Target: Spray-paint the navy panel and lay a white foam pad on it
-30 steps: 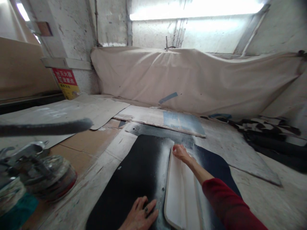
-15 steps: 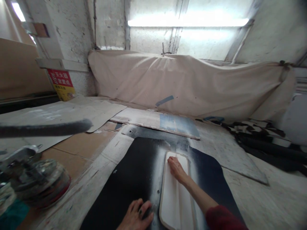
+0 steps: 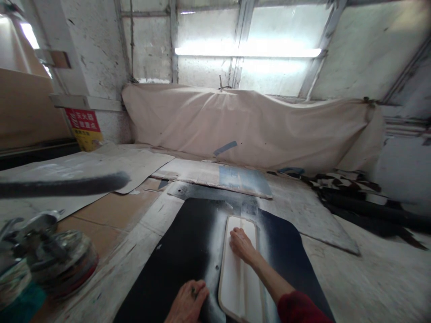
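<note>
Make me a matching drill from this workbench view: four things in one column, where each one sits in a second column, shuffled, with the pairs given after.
Things:
1. right hand
2. left hand
3. red and yellow sign
4. beige cloth

Places:
A. draped along the back wall
B. flat on the white panel
C. leaning at the far left by the wall
D. on the black sheet, left of the white panel

Pairs: 1-B, 2-D, 3-C, 4-A

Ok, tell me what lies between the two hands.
Head view: between the left hand and right hand lie bare black mat and the white panel edge.
</note>
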`<state>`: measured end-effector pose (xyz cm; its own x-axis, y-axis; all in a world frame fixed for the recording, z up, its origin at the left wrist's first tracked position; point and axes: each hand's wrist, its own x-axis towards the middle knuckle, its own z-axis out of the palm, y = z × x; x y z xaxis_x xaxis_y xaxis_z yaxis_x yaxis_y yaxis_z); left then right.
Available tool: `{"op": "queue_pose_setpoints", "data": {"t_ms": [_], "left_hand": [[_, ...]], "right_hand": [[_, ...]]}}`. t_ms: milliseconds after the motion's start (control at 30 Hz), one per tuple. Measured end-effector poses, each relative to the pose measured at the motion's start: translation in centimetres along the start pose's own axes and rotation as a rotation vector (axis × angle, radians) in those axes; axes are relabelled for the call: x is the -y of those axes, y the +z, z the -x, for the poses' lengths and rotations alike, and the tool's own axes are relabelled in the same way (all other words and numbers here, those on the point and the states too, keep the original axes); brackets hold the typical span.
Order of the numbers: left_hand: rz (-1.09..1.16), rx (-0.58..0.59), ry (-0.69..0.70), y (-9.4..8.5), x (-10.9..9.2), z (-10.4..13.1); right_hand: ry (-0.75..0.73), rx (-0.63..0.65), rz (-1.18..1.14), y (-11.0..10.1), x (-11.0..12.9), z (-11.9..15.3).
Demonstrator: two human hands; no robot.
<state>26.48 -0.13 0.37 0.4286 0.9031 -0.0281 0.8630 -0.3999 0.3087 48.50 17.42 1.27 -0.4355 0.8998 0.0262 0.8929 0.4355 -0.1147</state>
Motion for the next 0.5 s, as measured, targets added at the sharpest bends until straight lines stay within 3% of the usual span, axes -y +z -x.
{"op": "queue_pose_setpoints", "data": {"t_ms": [200,367,500], "left_hand": [[-0.005,0.049,-0.027,-3.2,-1.3,0.2],[0.203,-0.049,0.030,-2.5,-0.5,1.8],[0.555,-0.201,-0.006,-1.5,-0.5,2.7]], "right_hand": [[0.046,0.029,0.011,-0.9,1.2,0.3],[0.059,0.059,0.021,-1.5,1.7,0.5],[0.071,0.057,0.039,-1.5,1.7,0.6]]}}
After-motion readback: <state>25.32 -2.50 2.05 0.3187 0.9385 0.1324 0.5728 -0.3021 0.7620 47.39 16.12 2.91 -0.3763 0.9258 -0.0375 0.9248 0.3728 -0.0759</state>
